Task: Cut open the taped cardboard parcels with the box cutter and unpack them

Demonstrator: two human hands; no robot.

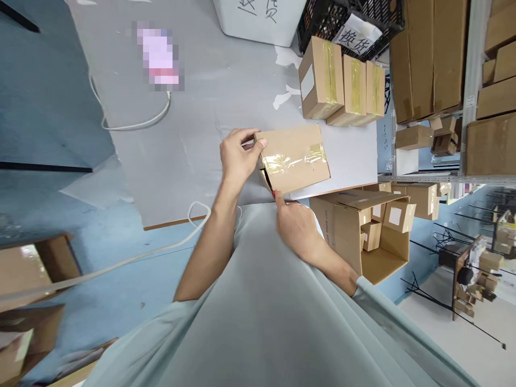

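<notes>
A taped brown cardboard box [296,156] lies near the front edge of the grey table [181,145]. My left hand [237,156] grips the box's left end, thumb on top. My right hand [296,226] sits just below the box's near edge and pinches a small red tool [276,195] whose tip touches the box's lower left corner. What kind of tool it is I cannot make out.
Three taped boxes [342,86] stand in a row at the back right, before a black crate [355,21] with a paper label. A white bin [258,19] is behind. An open carton [363,226] of small boxes sits on the floor at right. White cable [133,121] crosses the table.
</notes>
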